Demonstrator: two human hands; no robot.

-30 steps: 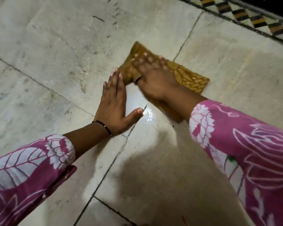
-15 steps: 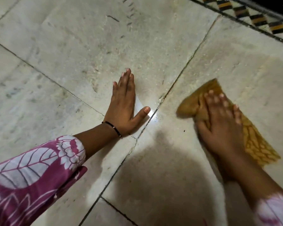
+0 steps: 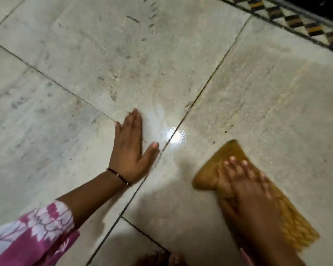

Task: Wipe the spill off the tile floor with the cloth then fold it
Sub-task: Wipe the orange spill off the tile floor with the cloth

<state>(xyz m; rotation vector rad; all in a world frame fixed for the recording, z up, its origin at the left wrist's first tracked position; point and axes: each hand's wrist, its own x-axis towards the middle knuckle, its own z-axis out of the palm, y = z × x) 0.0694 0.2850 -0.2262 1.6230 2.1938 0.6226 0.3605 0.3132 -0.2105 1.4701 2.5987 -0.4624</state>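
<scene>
1. The right hand point(image 3: 246, 181) lies flat on the mustard-yellow cloth point(image 3: 288, 223), fingers straight and spread, pressing it onto the tile floor point(image 3: 108, 60); its grip is not curled round the fabric.
2. The cloth sits on the right-hand tile, bunched to a rounded point at its far end and fanning out wider toward the lower right; it is blurred.
3. The left hand point(image 3: 130, 150) rests palm-down on the floor, well apart from the cloth, fingers straight and together, thumb splayed toward a dark grout line point(image 3: 173, 131); its grip holds nothing.
4. A black bracelet point(image 3: 118, 175) circles the left wrist, above a pink-and-white patterned sleeve point(image 3: 33, 239).
5. A bright wet glare point(image 3: 175, 136) shines on the grout line between the hands.
6. Small dark specks point(image 3: 228, 129) lie just beyond the cloth's tip.
7. A patterned border strip point(image 3: 296, 24) crosses the upper right corner.
</scene>
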